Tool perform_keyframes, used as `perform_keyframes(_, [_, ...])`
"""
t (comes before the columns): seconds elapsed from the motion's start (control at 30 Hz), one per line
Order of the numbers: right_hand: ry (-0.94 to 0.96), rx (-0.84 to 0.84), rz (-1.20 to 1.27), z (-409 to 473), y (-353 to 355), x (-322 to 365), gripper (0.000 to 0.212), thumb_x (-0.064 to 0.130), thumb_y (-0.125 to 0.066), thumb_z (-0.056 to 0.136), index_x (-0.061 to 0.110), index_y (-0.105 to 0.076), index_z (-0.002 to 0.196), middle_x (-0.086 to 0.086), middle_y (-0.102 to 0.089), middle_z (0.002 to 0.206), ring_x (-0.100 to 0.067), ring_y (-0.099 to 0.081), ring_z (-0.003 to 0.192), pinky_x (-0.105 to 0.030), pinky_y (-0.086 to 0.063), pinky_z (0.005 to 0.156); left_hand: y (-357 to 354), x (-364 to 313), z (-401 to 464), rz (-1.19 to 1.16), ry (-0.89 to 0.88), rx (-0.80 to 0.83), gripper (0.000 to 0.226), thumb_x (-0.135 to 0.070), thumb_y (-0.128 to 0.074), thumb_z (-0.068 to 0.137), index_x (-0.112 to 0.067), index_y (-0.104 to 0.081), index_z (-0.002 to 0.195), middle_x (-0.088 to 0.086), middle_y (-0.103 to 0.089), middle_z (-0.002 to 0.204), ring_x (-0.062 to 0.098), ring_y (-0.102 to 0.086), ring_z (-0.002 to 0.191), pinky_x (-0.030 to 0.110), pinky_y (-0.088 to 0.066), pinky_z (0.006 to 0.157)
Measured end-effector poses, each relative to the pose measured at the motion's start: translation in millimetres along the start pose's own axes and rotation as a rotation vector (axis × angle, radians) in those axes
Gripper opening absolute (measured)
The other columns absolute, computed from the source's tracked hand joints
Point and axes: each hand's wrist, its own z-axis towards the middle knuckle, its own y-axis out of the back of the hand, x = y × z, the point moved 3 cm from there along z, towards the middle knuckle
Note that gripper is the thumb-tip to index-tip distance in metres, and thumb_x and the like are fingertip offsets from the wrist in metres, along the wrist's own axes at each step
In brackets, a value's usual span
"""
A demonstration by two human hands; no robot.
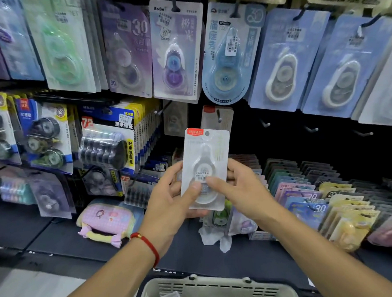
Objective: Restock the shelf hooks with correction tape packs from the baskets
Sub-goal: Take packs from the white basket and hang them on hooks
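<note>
Before a stationery shelf [328,145] hung with blister packs, the left hand [170,202] and right hand [236,187] pinch one correction tape pack [205,168] upright by its lower edges, above a slotted basket [213,289].

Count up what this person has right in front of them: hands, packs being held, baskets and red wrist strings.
Hands: 2, the left hand and the right hand
Correction tape pack held: 1, gripped by both hands
Basket: 1, at the bottom edge
Red wrist string: 1, on the left wrist
Total: 5
</note>
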Motion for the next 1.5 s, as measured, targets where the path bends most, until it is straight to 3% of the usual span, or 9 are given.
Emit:
perform_keyframes(0.23, [0.038,-0.147,0.031,3.6,14.6,4.5,0.022,0.032,-0.060,0.108,0.032,-0.061,0.129,0.013,-0.075,0.118,-0.006,-0.072,0.111,-0.030,-0.056,0.093,-7.6,2.7,3.9,0.082,-0.045,-0.026,0.057,0.003,-0.068,0.097,-0.028,-0.057,0.144,0.013,-0.078,0.094,0.029,-0.079,0.085,0.032,-0.064,0.072])
perform_keyframes(0.63, [-0.002,-0.326,0.095,9.0,16.3,0.7,0.035,0.045,-0.068,0.095,0.030,-0.064,0.127,0.008,-0.079,0.112,-0.010,-0.076,0.103,-0.039,-0.061,0.092,-8.6,-0.8,16.4,0.060,-0.056,-0.044,0.049,0.003,-0.067,0.098,-0.031,-0.063,0.134,0.011,-0.081,0.092,0.025,-0.080,0.081,0.032,-0.065,0.079])
perform_keyframes(0.87, [-0.010,-0.445,-0.217,38.7,16.3,-44.1,0.039,0.033,-0.057,0.107,0.040,-0.048,0.145,0.015,-0.066,0.100,0.000,-0.066,0.087,-0.010,-0.047,0.064,22.9,22.0,21.9,0.468,0.034,-0.024,0.050,-0.005,-0.063,0.100,-0.047,-0.063,0.128,-0.009,-0.070,0.124,0.011,-0.068,0.109,0.036,-0.060,0.095])
perform_keyframes(1.0, [-0.117,-0.525,-0.218,96.0,24.2,-58.7,0.049,0.030,-0.058,0.108,0.023,-0.046,0.154,-0.001,-0.070,0.111,-0.020,-0.067,0.102,-0.023,-0.049,0.077,36.9,34.2,14.1,0.720,0.078,0.037,0.042,-0.013,-0.065,0.098,-0.037,-0.064,0.133,-0.015,-0.067,0.122,0.004,-0.066,0.107,0.021,-0.050,0.092])
perform_keyframes(1.13, [-0.284,-0.552,-0.202,102.9,23.0,-70.2,0.055,0.040,-0.060,0.106,0.013,-0.049,0.152,-0.014,-0.067,0.134,-0.032,-0.062,0.124,-0.035,-0.049,0.092,49.2,47.1,8.0,1.027,0.299,0.242,0.036,-0.023,-0.068,0.099,-0.030,-0.063,0.134,-0.004,-0.064,0.124,0.017,-0.062,0.116,0.031,-0.051,0.093])
perform_keyframes(1.23, [-0.362,-0.462,-0.226,61.9,27.4,-81.9,0.040,0.028,-0.062,0.105,0.009,-0.057,0.140,-0.011,-0.067,0.124,-0.027,-0.067,0.111,-0.043,-0.056,0.096,58.6,58.4,-4.2,1.163,0.444,0.398,0.031,-0.027,-0.070,0.098,-0.030,-0.064,0.128,-0.001,-0.065,0.119,0.019,-0.065,0.110,0.029,-0.051,0.094])
perform_keyframes(1.33, [-0.405,-0.256,-0.474,-5.7,37.7,-106.3,0.018,0.014,-0.057,0.104,0.005,-0.071,0.109,-0.015,-0.073,0.103,-0.014,-0.072,0.082,-0.030,-0.058,0.075,59.3,73.7,-21.6,1.293,0.500,0.569,0.031,-0.027,-0.068,0.099,-0.028,-0.064,0.129,-0.002,-0.069,0.118,0.017,-0.066,0.108,0.026,-0.049,0.097])
perform_keyframes(1.43, [-0.603,0.072,-0.799,-73.6,39.5,-145.2,0.022,0.015,-0.055,0.099,-0.001,-0.068,0.090,-0.022,-0.069,0.092,-0.037,-0.072,0.099,-0.040,-0.058,0.081,46.8,95.7,-41.5,1.442,0.527,0.752,0.033,-0.028,-0.063,0.101,-0.026,-0.064,0.134,-0.002,-0.068,0.130,0.018,-0.063,0.121,0.027,-0.047,0.103])
perform_keyframes(1.5, [-0.762,0.364,-0.966,-121.3,31.6,-174.8,0.026,0.025,-0.058,0.099,0.004,-0.071,0.105,-0.017,-0.073,0.111,-0.036,-0.070,0.111,-0.038,-0.057,0.092,33.8,111.7,-58.1,1.553,0.524,0.867,0.037,-0.027,-0.059,0.102,-0.025,-0.062,0.138,0.000,-0.065,0.137,0.022,-0.059,0.127,0.027,-0.043,0.102])
